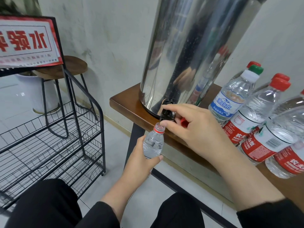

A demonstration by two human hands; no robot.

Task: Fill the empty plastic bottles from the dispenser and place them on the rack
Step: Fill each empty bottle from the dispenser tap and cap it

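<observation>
My left hand (139,160) grips a small clear plastic bottle (153,142) with its cap off, its open mouth right under the black tap (167,112) of the steel dispenser (189,55). My right hand (192,127) has its fingers curled round the tap and also holds a red cap (184,121). The bottle is upright. The black wire rack (54,142) stands to the left, its shelves bare.
The dispenser stands on a brown wooden table (125,102). Several capped plastic bottles (256,116) crowd the table at the right. A wooden stool (69,66) and a white pot stand behind the rack. A red-and-white sign (28,41) tops the rack.
</observation>
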